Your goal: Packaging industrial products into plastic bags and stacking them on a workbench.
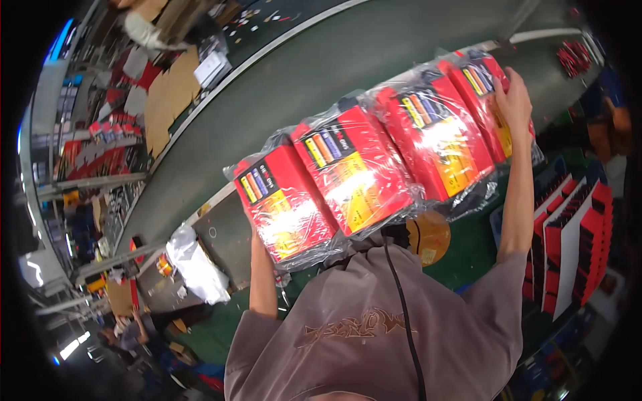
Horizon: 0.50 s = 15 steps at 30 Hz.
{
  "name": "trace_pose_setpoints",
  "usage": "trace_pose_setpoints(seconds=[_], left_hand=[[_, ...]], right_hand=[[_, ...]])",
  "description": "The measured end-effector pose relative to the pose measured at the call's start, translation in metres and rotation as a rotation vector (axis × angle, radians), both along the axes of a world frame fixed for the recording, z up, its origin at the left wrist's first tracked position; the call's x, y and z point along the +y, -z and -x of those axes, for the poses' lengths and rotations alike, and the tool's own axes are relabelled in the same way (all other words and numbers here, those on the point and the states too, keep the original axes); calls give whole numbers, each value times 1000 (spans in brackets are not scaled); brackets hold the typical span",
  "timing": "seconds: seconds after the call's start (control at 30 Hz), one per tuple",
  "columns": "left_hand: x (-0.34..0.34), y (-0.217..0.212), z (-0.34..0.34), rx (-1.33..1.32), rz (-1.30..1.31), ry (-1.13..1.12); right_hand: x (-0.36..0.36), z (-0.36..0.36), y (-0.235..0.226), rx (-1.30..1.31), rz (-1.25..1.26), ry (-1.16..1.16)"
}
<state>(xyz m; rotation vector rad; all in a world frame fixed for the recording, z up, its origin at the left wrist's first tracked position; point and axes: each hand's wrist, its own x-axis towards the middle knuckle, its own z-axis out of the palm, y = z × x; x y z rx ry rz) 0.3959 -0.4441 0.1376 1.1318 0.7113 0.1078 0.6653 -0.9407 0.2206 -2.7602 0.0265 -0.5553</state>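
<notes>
4 red packs in clear film sat in a row btwn the hands, over the belt's near side. R hand was clamped on the R end; L hand was mostly hidden at the L end, grip can't tell. Even inward squeeze prob. suited best, as the middle 2 could've sagged. White bag lay lower L, cartons stood R; dangling cable = poss. snag.

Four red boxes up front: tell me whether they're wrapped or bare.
Wrapped: wrinkled, glare-streaked clear plastic covers the red boxes and bunches past their edges.
</notes>
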Motion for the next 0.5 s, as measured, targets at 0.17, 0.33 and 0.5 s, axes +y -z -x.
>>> trace_pose_setpoints(seconds=[0.17, 0.33, 0.5], left_hand=[[5, 3, 25, 29, -75, -78], [8, 10, 23, 12, -97, -10], [5, 15, 36, 12, -96, -48]], right_hand=[[213, 116, -70, -230, -192, -804], [285, 189, -13, 101, -101, -976], [278, 176, -4, 87, -108, -992]])
